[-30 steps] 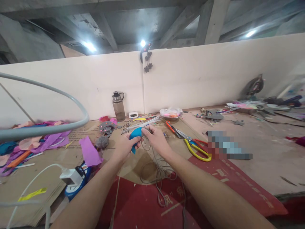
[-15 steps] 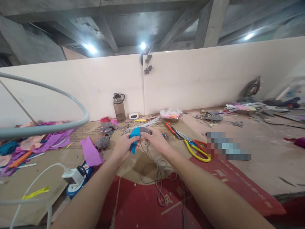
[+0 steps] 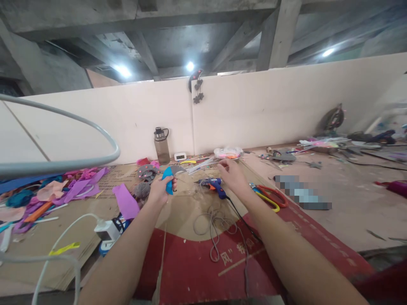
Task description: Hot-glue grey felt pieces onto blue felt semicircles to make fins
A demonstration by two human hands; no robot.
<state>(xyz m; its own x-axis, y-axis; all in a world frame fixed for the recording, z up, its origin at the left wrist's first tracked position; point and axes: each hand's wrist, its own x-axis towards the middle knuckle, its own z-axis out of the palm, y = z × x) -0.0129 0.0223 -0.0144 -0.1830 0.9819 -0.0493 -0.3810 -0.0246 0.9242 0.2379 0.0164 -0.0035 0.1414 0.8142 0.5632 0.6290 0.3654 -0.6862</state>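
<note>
My left hand (image 3: 160,189) is closed round a blue and grey crescent-shaped craft piece (image 3: 168,179), its blue part between thumb and fingers and its grey tip pointing right. My right hand (image 3: 232,174) is empty, fingers loosely bent and apart, above and right of a blue glue gun (image 3: 216,184) on the cardboard. Under the right wrist are scissors with red and yellow handles (image 3: 270,198), partly covered by the arm. A loose grey cord (image 3: 213,228) lies in loops between my forearms.
Purple felt (image 3: 125,201) and mixed scraps (image 3: 52,190) lie at left, near a white plug (image 3: 106,231). A bottle (image 3: 162,146) and small white timer (image 3: 179,156) stand by the partition. A bowl (image 3: 228,153) is behind my right hand. A grey cable (image 3: 79,114) arches at upper left.
My right hand has let go of the craft piece and moved right, over the tools. My left hand has shifted left with the piece. The glue gun now shows between the hands.
</note>
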